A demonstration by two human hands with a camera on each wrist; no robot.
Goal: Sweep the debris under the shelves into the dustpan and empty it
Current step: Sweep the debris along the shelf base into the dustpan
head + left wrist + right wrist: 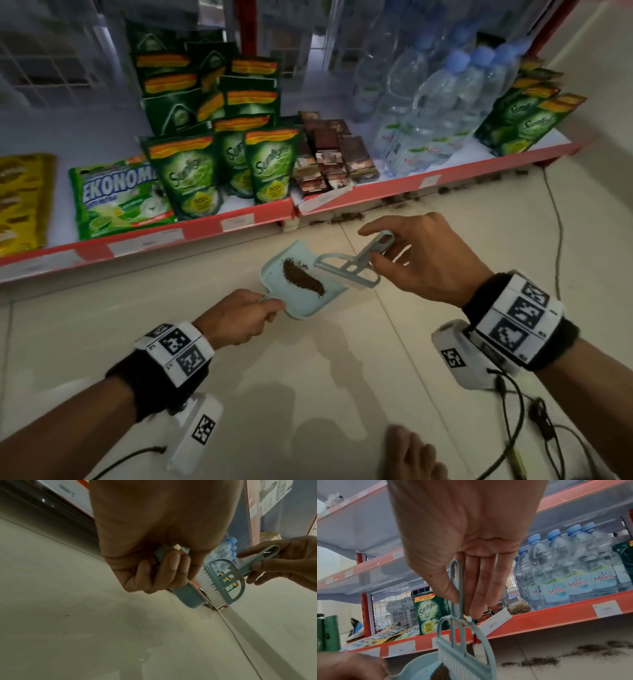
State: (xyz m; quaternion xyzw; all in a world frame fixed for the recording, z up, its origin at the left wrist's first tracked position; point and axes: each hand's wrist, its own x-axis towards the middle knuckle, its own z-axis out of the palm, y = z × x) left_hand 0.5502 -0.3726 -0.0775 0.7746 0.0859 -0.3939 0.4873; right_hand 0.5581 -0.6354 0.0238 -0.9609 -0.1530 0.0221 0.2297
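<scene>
My left hand (265, 310) grips the handle of a pale blue dustpan (295, 305), held tilted just above the tiled floor. A dark brown pile of debris (303, 278) lies in the pan. My right hand (378, 250) pinches the handle of a matching blue brush (346, 270) between thumb and fingers. Its white bristles (210, 586) sit at the pan's right edge. In the right wrist view the brush (462, 654) stands over the debris (442, 671) in the dustpan (418, 669). More loose debris (342, 217) lines the floor under the shelf edge, spreading rightwards (537, 661).
The red-edged bottom shelf (376, 192) carries green soap pouches (270, 164), small brown boxes (332, 154) and water bottles (428, 113). A thin cable (559, 240) runs down the floor at right. A bare foot (411, 452) is on the tiles in front.
</scene>
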